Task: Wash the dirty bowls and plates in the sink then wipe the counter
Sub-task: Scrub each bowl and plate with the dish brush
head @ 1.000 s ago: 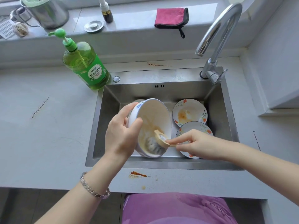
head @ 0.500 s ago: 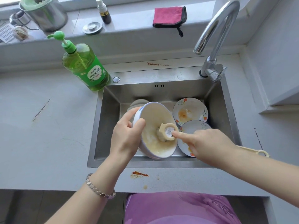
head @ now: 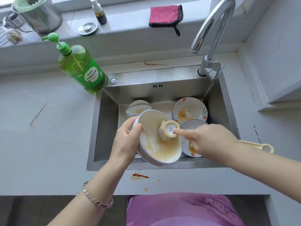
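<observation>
Scrub brush (head: 168,130) inside tilted bowl (head: 156,149)

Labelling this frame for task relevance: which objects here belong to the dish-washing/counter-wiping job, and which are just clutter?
In the job:
- bowl, held tilted by left hand
- scrub brush, in right hand
- two dirty plates
- second bowl
- sink, faucet
- dish soap
- pink cloth
- counter stain

Lying about:
- metal pot
- small spray bottle
- drain stopper

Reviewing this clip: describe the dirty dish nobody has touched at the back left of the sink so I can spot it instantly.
Start at the steel sink and look at its back left corner, below the green soap bottle. A small white bowl sits there, partly hidden behind the bowl in the left hand. Unlike the flower-rimmed plates on the right, it is plain, with an orange smear inside.
</observation>
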